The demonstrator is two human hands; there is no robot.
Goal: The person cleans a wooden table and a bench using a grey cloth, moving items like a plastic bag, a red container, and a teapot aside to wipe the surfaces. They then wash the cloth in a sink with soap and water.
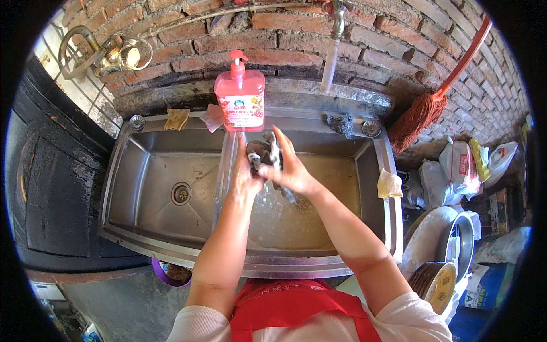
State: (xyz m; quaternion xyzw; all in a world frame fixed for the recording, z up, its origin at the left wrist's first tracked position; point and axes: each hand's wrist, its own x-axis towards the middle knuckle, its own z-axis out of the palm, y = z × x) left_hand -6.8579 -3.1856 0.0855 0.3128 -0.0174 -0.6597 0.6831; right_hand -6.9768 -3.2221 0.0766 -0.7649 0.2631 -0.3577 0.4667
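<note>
Both my left hand [246, 171] and my right hand [289, 167] hold a wet, crumpled grey-and-white cloth [273, 149] between them. They are above the right basin [312, 231] of a steel double sink, close to the divider. Murky water with some suds fills the bottom of that basin. One end of the cloth hangs down below my right palm. Just beyond my fingertips, a pink pump bottle of dish soap [243, 102] stands upright on the sink's back ledge.
The left basin [171, 162] has a drain [181, 193]. A steel-wool scrubber [339, 125] and folded sponge cloths [177, 119] lie on the rim. A tap pipe [330, 64] comes down the brick wall. At right are a red mop [421, 115] and stacked plates [436, 286].
</note>
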